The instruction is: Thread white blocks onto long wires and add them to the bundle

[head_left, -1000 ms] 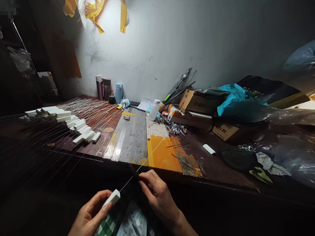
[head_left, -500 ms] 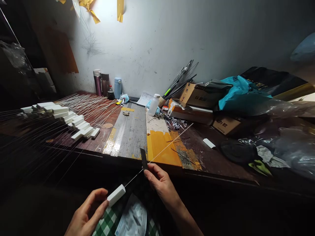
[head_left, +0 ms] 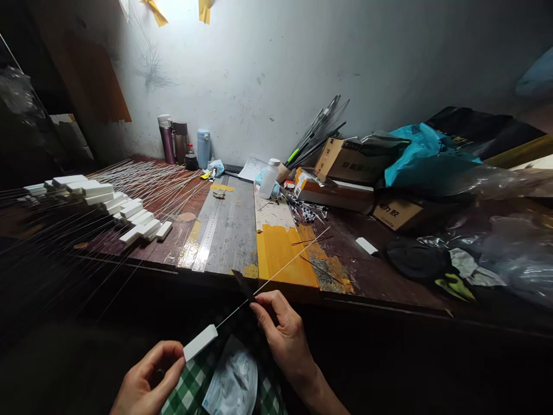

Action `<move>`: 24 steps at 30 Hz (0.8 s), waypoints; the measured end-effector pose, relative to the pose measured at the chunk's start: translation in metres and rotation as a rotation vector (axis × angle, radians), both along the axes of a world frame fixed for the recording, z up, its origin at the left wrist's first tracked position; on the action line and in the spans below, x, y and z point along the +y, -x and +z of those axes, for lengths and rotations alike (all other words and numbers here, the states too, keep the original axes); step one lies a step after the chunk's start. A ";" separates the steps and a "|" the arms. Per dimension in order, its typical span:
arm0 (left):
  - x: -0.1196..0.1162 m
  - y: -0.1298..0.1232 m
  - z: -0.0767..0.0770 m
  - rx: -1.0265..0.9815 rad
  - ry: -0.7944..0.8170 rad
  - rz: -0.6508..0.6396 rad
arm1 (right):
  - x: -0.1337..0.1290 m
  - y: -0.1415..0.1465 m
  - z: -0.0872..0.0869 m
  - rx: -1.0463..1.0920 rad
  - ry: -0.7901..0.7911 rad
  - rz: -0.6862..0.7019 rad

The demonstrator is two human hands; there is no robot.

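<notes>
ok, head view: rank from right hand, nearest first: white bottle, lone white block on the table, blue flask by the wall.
From the right hand:
1. lone white block, on the table, up and right.
2. white bottle, mid-table, farther back.
3. blue flask, by the wall, back left.

Blocks left of ruler, perhaps on rods.

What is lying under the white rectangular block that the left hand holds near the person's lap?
Under the white rectangular block held by the left hand lies green-and-white checked cloth, with a crumpled clear plastic bag beside it. What the cloth covers stays hidden.
</notes>
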State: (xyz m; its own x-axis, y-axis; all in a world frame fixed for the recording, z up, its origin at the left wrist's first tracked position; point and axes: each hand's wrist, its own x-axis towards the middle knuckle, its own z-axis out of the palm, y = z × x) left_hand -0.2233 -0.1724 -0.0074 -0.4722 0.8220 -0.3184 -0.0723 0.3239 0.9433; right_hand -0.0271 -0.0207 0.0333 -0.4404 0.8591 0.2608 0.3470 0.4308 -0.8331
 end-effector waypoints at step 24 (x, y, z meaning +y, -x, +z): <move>0.003 0.001 -0.010 -0.180 0.012 -0.083 | -0.024 0.017 -0.003 0.007 0.180 0.115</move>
State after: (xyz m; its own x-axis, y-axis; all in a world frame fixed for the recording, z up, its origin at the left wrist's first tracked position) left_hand -0.2242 -0.1697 -0.0174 -0.3374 0.8516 -0.4013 -0.2115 0.3468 0.9138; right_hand -0.0440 -0.0446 0.0305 -0.5372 0.8361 0.1109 0.2977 0.3110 -0.9026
